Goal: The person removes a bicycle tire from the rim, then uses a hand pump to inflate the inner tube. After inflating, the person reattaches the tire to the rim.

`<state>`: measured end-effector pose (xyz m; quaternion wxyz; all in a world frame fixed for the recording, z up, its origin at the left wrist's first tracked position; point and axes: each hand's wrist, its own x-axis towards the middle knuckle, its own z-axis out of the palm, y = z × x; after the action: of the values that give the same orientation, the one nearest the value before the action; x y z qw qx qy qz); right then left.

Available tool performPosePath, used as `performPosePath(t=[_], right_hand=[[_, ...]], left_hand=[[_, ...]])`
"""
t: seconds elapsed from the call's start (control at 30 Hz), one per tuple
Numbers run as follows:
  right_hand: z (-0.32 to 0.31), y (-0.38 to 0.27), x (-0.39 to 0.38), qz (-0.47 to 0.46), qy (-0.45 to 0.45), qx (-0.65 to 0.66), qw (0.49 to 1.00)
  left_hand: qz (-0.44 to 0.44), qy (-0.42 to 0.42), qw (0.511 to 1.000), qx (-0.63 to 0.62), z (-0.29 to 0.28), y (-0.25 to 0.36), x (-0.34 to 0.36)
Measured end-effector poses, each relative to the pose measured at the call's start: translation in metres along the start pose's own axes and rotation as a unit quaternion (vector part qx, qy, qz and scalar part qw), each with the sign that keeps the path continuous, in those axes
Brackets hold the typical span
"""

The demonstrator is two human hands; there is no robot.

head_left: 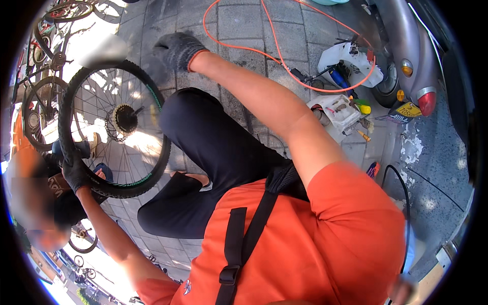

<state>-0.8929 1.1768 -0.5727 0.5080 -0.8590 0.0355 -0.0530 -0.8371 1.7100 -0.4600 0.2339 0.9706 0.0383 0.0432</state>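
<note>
You look to be at the step of holding and steadying the wheel (pixel 124 122): it stands tilted just beside your bent knees, sprocket side toward you. Your left hand (pixel 76 174) grips the tyre at its near edge. Your right hand (pixel 179 52) is out past the far side of the tyre, clear of it, fingers partly curled; I cannot tell whether it holds anything. As I judge it, the next move calls for a firm left grip so the wheel doesn't tip, and for keeping your right fingers out of the spokes.

Now the count. You have one wheel in hand, with one sprocket stack at its hub, and one glove on each hand. Over to the right lie one orange hose (pixel 276 46), two white containers (pixel 375 77) with small tools in and around them, one blue handle (pixel 337 78) among those, and one scooter (pixel 399 30). To the left there are several bikes (pixel 58 62), too crowded to number, and at least one other person (pixel 24 152).
</note>
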Motion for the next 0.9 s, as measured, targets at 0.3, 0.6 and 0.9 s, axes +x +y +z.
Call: performPosePath(t=[0.3,0.6,0.9], right_hand=[[-0.078,0.325,-0.257,0.542,-0.340,-0.098,0.762],[-0.176,0.350,-0.278,0.478,0.055,-0.420,0.770],[-0.281,0.427,-0.277,0.617,0.281,-0.133,0.723]], left_hand=[[0.020,0.043,0.996,-0.078,-0.006,0.036,-0.034],[0.014,0.060,0.997,-0.040,-0.001,0.036,-0.039],[-0.036,0.023,0.995,-0.085,0.013,0.048,-0.038]])
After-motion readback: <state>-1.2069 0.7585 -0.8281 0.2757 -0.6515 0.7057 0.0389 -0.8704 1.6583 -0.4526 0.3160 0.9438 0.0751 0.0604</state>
